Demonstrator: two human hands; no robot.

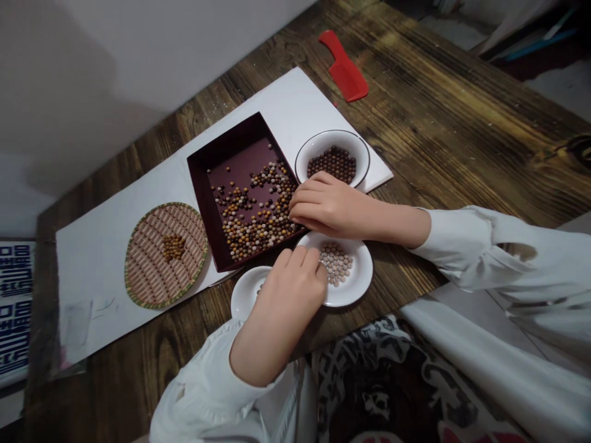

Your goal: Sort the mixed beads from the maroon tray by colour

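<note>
Fingers of the right hand point(327, 206) curl at the tray point(221, 147) rim and those of the left hand point(277, 301) bunch over the plate point(359, 277), any hold hidden; a careless knock could scatter the beads point(253, 209).

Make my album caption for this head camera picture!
Right hand at mixed beans in a maroon tray; left hand over a white dish.

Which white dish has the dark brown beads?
The round white bowl just beyond the right hand, beside the maroon tray. The white plate nearer the left hand holds pale beads.
</note>
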